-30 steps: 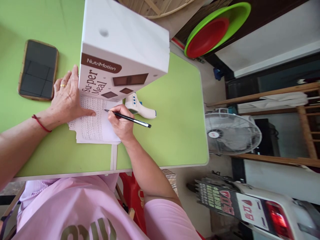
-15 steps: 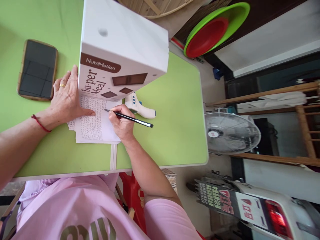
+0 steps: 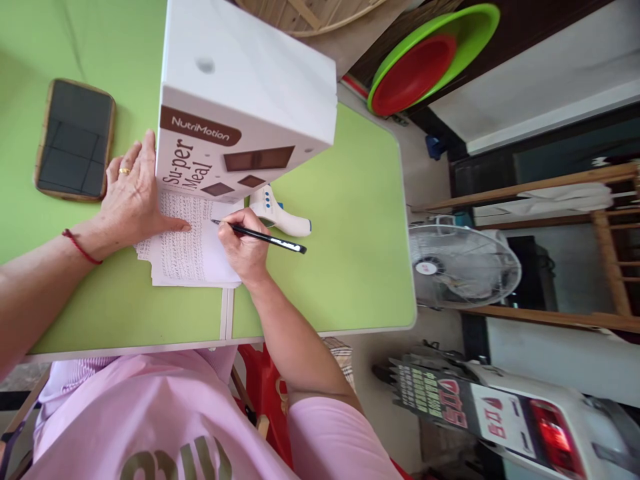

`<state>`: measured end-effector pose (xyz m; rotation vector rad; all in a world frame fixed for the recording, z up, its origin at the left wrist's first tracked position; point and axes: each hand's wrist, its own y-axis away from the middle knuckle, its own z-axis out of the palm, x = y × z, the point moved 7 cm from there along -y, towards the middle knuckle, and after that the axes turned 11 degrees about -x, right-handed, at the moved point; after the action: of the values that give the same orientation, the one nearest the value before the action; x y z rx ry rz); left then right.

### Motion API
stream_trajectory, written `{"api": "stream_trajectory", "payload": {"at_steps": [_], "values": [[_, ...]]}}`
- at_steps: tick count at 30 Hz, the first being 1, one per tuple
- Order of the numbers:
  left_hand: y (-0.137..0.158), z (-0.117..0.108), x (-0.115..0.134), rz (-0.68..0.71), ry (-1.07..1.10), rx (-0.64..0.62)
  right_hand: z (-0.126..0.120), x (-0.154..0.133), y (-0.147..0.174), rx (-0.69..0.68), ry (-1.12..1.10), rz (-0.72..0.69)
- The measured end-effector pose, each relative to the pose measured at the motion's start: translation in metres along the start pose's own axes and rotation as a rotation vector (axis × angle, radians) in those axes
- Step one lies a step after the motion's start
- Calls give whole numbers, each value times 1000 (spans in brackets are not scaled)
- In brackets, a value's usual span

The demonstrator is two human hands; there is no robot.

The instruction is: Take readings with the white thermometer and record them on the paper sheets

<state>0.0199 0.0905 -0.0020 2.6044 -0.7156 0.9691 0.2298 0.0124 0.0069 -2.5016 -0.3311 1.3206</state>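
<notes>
My right hand [image 3: 245, 245] grips a black pen [image 3: 270, 239], its tip at the handwritten lines on a white sheet of paper [image 3: 183, 263]. Several sheets appear stacked, their edges uneven at the left. Fingers spread, my left hand [image 3: 133, 190] lies on the table with its thumb on the paper and its fingertips beside a white box [image 3: 240, 73] marked "NutriMotion Su-per Meal". The box covers the far part of the paper. Left of that hand lies a smartphone [image 3: 75, 139] with a dark screen, its corner close to the fingers. A white handheld thermometer [image 3: 287, 221] rests just beyond my right hand.
The green folding table [image 3: 365, 220] has a seam [image 3: 227, 313] under the paper's near edge. Past the table stand a fan [image 3: 463, 267], a white scooter [image 3: 530, 413] and a wooden rack [image 3: 607, 260]. A green basin [image 3: 480, 27] holds a red basin [image 3: 420, 73].
The pen tip and my right fingers have shifted very slightly on the paper. My left hand, the box, the phone and the thermometer are where they were.
</notes>
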Motion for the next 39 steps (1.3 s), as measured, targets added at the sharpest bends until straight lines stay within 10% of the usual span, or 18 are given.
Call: {"api": "stream_trajectory", "payload": {"at_steps": [25, 39], "values": [[0, 0, 3, -11, 19, -20, -3, 4, 3, 59, -43, 38], [-3, -23, 16, 144, 281, 56, -14, -46, 19, -172, 518, -362]]}}
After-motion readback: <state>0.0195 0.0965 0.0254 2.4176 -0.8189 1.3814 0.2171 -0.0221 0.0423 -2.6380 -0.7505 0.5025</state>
